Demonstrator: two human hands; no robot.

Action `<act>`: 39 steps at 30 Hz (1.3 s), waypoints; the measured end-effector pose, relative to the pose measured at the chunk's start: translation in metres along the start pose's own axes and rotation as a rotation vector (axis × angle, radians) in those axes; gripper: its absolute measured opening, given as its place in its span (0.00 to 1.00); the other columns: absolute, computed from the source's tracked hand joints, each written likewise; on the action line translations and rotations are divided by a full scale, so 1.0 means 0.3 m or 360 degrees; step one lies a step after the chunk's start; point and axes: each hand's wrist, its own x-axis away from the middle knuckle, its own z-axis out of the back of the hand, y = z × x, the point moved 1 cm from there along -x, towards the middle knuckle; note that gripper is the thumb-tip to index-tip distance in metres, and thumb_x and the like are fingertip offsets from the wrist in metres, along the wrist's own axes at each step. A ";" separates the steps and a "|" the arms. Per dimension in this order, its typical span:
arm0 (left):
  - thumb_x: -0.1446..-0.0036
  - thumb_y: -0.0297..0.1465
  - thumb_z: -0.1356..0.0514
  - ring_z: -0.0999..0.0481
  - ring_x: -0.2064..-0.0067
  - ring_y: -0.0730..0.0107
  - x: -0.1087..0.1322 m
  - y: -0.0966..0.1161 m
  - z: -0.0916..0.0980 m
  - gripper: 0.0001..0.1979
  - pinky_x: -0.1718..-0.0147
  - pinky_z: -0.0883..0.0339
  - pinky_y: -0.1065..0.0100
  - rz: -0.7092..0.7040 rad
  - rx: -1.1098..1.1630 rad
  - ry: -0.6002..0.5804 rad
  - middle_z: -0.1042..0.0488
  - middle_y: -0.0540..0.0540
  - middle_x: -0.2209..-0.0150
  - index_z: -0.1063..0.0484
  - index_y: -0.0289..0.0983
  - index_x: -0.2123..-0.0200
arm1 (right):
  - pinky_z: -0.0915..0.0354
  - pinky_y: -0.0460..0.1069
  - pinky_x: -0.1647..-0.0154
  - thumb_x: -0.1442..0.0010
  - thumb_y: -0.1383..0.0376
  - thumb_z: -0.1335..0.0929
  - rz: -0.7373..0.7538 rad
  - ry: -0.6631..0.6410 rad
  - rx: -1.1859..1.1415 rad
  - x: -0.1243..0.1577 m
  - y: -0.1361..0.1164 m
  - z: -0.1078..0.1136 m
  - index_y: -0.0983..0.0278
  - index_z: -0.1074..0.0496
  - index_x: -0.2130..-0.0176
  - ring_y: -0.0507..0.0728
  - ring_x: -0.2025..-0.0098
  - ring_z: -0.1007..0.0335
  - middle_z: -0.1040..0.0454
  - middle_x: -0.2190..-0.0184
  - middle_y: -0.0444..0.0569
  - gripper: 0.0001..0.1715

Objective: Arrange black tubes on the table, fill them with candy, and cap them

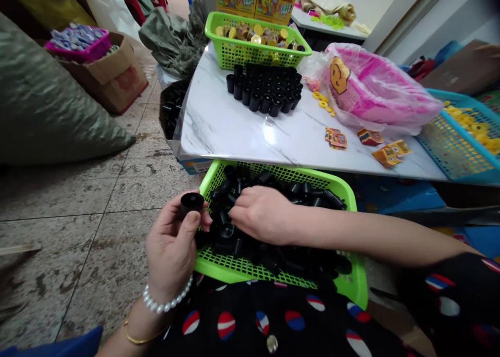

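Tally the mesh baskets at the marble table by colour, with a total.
Green baskets: 2
Blue basket: 1
Total: 3

One head-worn view, facing forward and down, close above the left hand (171, 247) and right hand (261, 214)
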 end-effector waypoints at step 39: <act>0.44 0.37 0.35 0.24 0.66 0.68 -0.010 0.044 -0.022 0.19 0.64 0.29 0.68 0.0171 -0.0577 -0.0222 0.22 0.44 0.61 0.27 0.38 0.51 | 0.35 0.55 0.60 0.34 0.70 0.40 0.0254 0.0018 0.0053 -0.017 0.038 -0.055 0.71 0.28 0.58 0.59 0.60 0.35 0.28 0.64 0.56 0.12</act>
